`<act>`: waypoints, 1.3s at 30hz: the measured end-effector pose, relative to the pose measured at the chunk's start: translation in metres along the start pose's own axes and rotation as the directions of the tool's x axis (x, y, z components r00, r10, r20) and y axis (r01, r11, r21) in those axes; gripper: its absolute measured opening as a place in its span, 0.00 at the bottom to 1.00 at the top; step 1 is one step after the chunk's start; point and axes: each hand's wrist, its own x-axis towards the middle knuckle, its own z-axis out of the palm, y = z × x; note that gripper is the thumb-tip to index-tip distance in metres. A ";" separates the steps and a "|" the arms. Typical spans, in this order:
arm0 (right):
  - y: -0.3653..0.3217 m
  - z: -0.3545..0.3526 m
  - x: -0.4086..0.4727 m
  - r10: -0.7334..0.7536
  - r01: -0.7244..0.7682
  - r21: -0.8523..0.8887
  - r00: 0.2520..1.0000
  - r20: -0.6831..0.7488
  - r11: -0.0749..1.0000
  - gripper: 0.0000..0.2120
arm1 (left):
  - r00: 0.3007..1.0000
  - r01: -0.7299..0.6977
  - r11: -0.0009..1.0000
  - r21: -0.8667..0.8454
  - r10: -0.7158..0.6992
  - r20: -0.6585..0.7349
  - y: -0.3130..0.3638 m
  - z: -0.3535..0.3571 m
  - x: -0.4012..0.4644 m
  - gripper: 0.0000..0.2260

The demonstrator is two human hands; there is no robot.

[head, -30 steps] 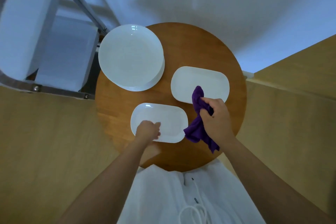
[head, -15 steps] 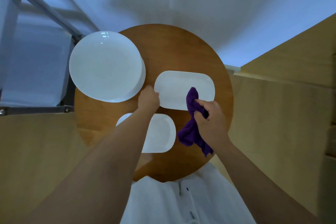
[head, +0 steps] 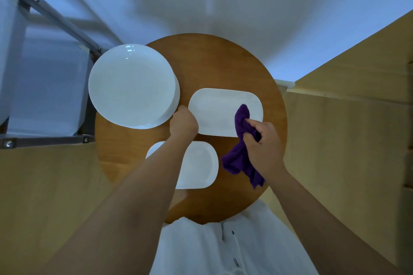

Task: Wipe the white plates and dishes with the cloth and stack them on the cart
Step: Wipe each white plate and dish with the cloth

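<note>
A stack of round white plates sits at the left of the round wooden table. To its right lies a far oblong white dish, and a near oblong dish lies below it, partly under my left forearm. My left hand has its fingers curled at the left end of the far dish, between that dish and the round stack; whether it grips the rim is hidden. My right hand grips a purple cloth, whose top end rests on the right part of the far dish.
A metal cart with white trays stands at the left, its frame touching the table's edge beside the round plates. A white wall is behind the table. Light wooden floor surrounds it, with a wooden panel at the right.
My left hand left the near oblong dish and reached up to the left end of the far dish. The right hand stays with the cloth on that dish. The view shifted slightly.
</note>
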 end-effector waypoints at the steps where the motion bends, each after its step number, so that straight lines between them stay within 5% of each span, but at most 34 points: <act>1: -0.001 0.000 -0.001 0.000 0.000 0.005 1.000 -0.004 1.000 0.16 | 1.000 0.002 1.000 -0.023 -0.002 0.001 0.000 -0.002 0.000 0.12; 8: -0.002 -0.003 -0.008 0.047 -0.045 0.066 0.998 -0.040 0.997 0.16 | 0.999 0.031 0.878 -0.477 -0.045 -0.018 0.012 -0.012 -0.009 0.05; 11: -0.005 -0.006 -0.009 0.088 -0.079 0.116 0.993 -0.077 0.990 0.16 | 0.999 0.036 0.796 -0.604 -0.026 0.026 0.016 -0.014 -0.022 0.15; 18: -0.027 -0.027 -0.016 0.126 -0.069 0.272 0.972 -0.197 0.960 0.13 | 0.984 0.159 0.325 -0.932 -0.131 0.122 0.013 -0.032 -0.058 0.07; 23: -0.053 -0.033 -0.030 0.077 0.023 0.295 0.943 -0.324 0.955 0.11 | 0.996 0.069 0.126 -0.990 -0.071 0.060 0.011 -0.063 -0.105 0.10; 26: -0.072 -0.028 -0.042 0.102 0.027 0.311 0.915 -0.391 0.950 0.20 | 0.999 0.020 0.043 -0.999 -0.029 0.019 0.008 -0.084 -0.131 0.11; 29: -0.088 -0.017 -0.057 0.007 0.033 0.083 0.899 -0.437 0.996 0.30 | 1.000 0.020 -0.009 -1.000 -0.014 0.020 0.001 -0.104 -0.146 0.09; 34: -0.121 0.001 -0.084 -0.224 0.076 -0.444 0.930 -0.291 0.893 0.27 | 1.000 -0.004 -0.037 -0.999 0.016 -0.005 -0.020 -0.127 -0.163 0.11; 39: -0.151 0.010 -0.086 -0.270 0.116 -0.466 0.922 -0.279 0.877 0.23 | 1.000 -0.002 -0.100 -0.995 0.017 -0.004 -0.037 -0.143 -0.173 0.09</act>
